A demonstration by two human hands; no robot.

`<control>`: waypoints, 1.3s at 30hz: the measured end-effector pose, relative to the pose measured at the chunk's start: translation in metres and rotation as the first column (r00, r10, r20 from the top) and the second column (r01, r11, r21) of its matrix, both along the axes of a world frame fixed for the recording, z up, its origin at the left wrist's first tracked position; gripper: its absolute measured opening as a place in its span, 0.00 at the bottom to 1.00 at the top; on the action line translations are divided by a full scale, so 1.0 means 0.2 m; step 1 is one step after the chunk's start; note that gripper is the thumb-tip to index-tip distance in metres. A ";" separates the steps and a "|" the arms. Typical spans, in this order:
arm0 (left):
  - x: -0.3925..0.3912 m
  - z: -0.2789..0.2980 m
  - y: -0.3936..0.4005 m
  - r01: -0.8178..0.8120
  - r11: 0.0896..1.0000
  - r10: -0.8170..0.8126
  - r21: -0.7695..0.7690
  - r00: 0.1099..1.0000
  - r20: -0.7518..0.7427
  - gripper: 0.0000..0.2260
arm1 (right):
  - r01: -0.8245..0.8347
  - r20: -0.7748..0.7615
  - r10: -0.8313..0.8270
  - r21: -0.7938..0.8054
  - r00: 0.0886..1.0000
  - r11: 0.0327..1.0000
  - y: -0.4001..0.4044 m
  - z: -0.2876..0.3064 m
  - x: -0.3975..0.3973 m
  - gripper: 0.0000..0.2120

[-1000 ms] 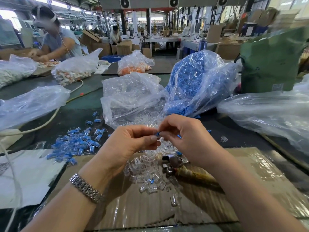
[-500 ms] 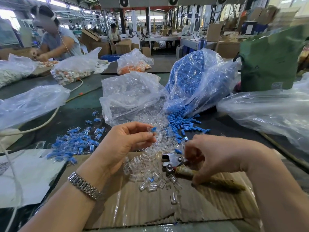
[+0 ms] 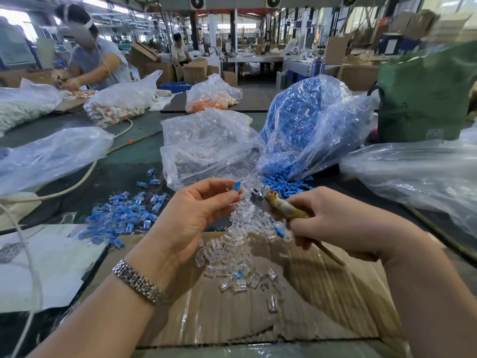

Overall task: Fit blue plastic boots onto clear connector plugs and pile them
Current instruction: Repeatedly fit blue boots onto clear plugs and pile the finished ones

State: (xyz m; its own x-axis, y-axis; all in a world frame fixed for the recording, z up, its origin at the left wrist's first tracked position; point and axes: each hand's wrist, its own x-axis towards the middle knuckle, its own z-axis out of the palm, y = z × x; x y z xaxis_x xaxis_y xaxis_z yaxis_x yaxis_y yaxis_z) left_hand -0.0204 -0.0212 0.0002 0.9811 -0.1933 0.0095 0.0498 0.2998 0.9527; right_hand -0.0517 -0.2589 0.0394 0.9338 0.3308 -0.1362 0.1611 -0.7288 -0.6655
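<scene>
Blue boot (image 3: pixel 237 185) on a clear plug (image 3: pixel 228 187), pinched at the fingertips of the left hand (image 3: pixel 192 215), raised above the desk (image 3: pixel 124 171). Right hand (image 3: pixel 335 220) curled round the taped handle of a small plier-like tool (image 3: pixel 277 206), metal head pointing toward the boot, just beside it; contact not discernible. Loose clear plugs (image 3: pixel 232 254) scattered below and between both hands, across flattened cardboard (image 3: pixel 258 313) covered with tape. Heap of finished blue-and-clear pieces (image 3: pixel 124 217) to the left of the left hand, on the dark desk surface. Open clear bag of plugs (image 3: pixel 206 143) behind the hands; beside it, to the right, bag of blue boots (image 3: pixel 309 125), spilling boots onto the desk near the tool head. Metal watch band (image 3: pixel 136 281) on the left wrist. White sheet (image 3: pixel 51 267) at lower left. Further plastic bags to far left (image 3: pixel 49 156) and far right (image 3: pixel 413 171); green sack (image 3: pixel 426 99) behind the right one. Seated worker (image 3: pixel 90 55) at the back left of the desk.
</scene>
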 end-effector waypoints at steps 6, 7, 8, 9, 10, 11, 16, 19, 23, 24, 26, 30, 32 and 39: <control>-0.02 0.01 -0.03 0.024 0.997 -0.028 0.079 0.999 0.047 0.15 | 0.003 -0.029 -0.001 0.043 1.000 0.999 0.05 -0.02 0.01 0.13; -0.03 0.01 -0.03 0.015 0.995 -0.021 0.104 0.998 0.061 0.16 | -0.001 -0.029 0.003 0.042 1.000 0.999 0.05 -0.02 0.01 0.14; -0.03 0.01 -0.04 0.000 0.992 -0.009 0.127 0.997 0.071 0.17 | -0.003 -0.028 0.005 0.048 1.000 0.999 0.05 -0.01 0.00 0.14; -0.03 0.01 -0.05 -0.014 0.989 0.003 0.146 0.997 0.078 0.17 | -0.005 -0.025 0.006 0.057 1.000 0.998 0.06 -0.01 -0.01 0.15; -0.03 0.01 -0.05 -0.025 0.987 0.012 0.160 0.996 0.085 0.17 | -0.005 -0.021 0.007 0.063 1.000 0.998 0.07 -0.01 -0.01 0.15; -0.03 0.00 -0.06 -0.032 0.985 0.016 0.172 0.995 0.094 0.16 | -0.006 -0.019 0.008 0.065 1.000 0.998 0.08 -0.01 -0.02 0.15; -0.02 -0.01 -0.07 -0.064 0.967 0.014 0.247 0.980 0.200 0.10 | -0.010 -0.011 0.011 0.048 1.000 0.999 0.08 -0.01 -0.02 0.15; -0.02 -0.02 -0.06 -0.093 0.960 0.022 0.266 0.966 0.257 0.10 | -0.007 -0.021 0.008 0.020 1.000 1.000 0.08 -0.03 -0.01 0.16; -0.02 -0.03 -0.07 -0.129 0.952 0.042 0.277 0.953 0.299 0.09 | -0.002 0.000 0.002 0.029 1.000 1.000 0.11 -0.05 0.00 0.16; -0.02 -0.02 -0.08 -0.146 0.953 0.062 0.265 0.952 0.301 0.09 | -0.009 0.018 0.009 0.019 1.000 1.000 0.12 -0.05 0.00 0.17; -0.02 -0.03 -0.07 -0.171 0.954 0.093 0.245 0.949 0.301 0.10 | -0.024 0.043 0.025 -0.020 0.999 1.000 0.13 -0.05 0.01 0.17; -0.02 -0.03 -0.06 -0.175 0.945 0.089 0.275 0.950 0.301 0.09 | -0.024 0.048 0.025 -0.029 0.999 0.999 0.15 -0.06 0.01 0.18; -0.01 -0.03 -0.05 -0.180 0.935 0.081 0.304 0.947 0.312 0.08 | -0.018 0.035 0.018 0.008 0.999 1.000 0.14 -0.05 0.00 0.19; 0.07 -0.02 0.19 -0.535 0.552 0.271 0.639 0.840 0.470 0.08 | -0.038 0.132 0.093 -0.370 0.987 0.928 0.01 -0.05 0.00 0.14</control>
